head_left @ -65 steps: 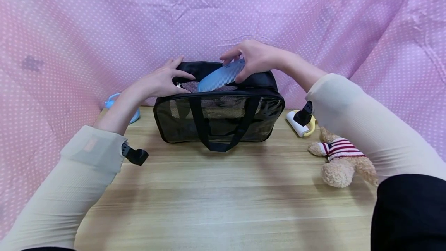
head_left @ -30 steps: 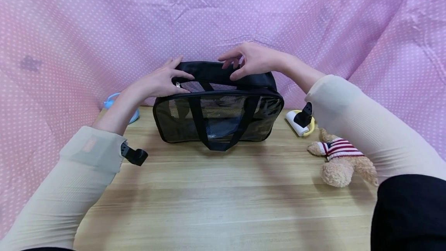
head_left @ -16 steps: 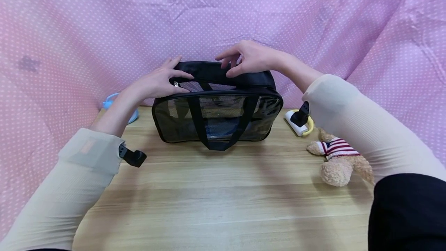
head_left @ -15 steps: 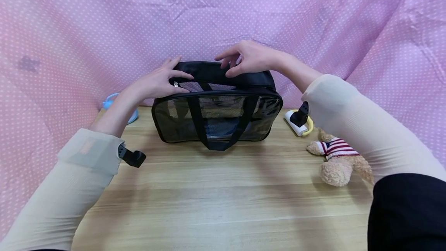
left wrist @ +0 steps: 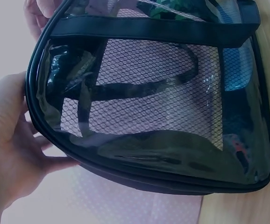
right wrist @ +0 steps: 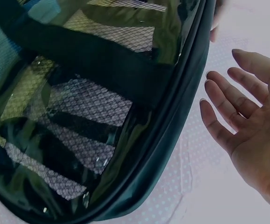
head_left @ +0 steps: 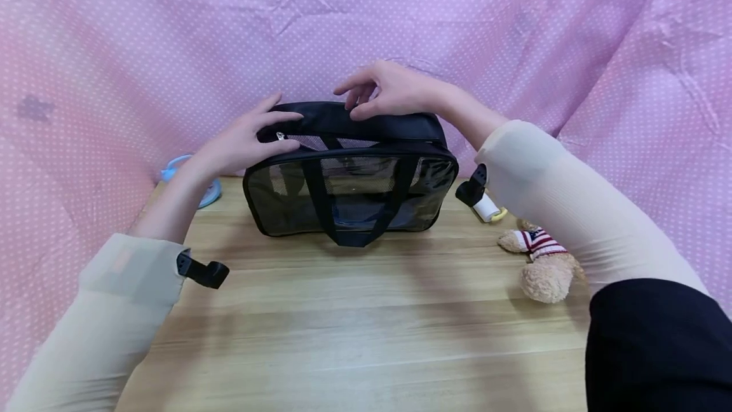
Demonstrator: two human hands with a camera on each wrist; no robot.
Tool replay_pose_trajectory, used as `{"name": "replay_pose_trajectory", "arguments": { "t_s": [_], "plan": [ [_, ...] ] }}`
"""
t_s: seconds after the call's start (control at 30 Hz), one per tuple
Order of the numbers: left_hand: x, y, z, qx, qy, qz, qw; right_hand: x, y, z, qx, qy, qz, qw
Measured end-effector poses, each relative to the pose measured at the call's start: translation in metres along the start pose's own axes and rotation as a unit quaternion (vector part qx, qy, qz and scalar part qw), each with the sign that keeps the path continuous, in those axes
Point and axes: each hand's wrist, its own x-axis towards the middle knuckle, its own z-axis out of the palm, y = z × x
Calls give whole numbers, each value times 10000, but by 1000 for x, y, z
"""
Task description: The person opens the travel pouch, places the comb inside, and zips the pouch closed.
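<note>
A black bag (head_left: pixel 400 196) with see-through panels and black handles stands at the back of the table in the head view, its top unzipped. My left hand (head_left: pixel 243 135) rests across the left end of the opening, fingers spread and straight, thumb along the front rim. In the left wrist view, parts of its fingers are hidden behind the bag's edge. Over the back rim hovers my right hand (head_left: pixel 394 89), holding nothing, its fingers loosely bent and apart from the bag in the right wrist view. A blue comb (left wrist: pixel 238 67) shows through the panel, inside the bag.
A light-blue object (head_left: pixel 211 192) lies behind my left forearm. On the right are a white roller with a yellow handle (head_left: pixel 486 208) and a teddy bear (head_left: pixel 546 278) in a striped sweater, partly hidden by my sleeve. Pink dotted cloth (head_left: pixel 366 11) hangs behind the table.
My right hand has let go of the comb, which dropped into the bag. That hand has since drifted left and slightly up. My left hand stays on the bag.
</note>
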Motion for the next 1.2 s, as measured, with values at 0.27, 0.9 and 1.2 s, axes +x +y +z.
{"name": "replay_pose_trajectory", "arguments": {
  "t_s": [0.27, 0.9, 1.2],
  "plan": [
    [-19, -10, 15, -1118, 1153, 161, 9869, 9, -5, 4, 89, 245, -128, 9996],
    [-49, -28, 80, -2688, 3695, 456, 8883, 35, -26, 25, 37, 652, -627, 9959],
    [-49, -35, 96, -2778, 4196, 925, 8592, 50, -50, 33, -184, 501, -248, 9983]
  ]
}}
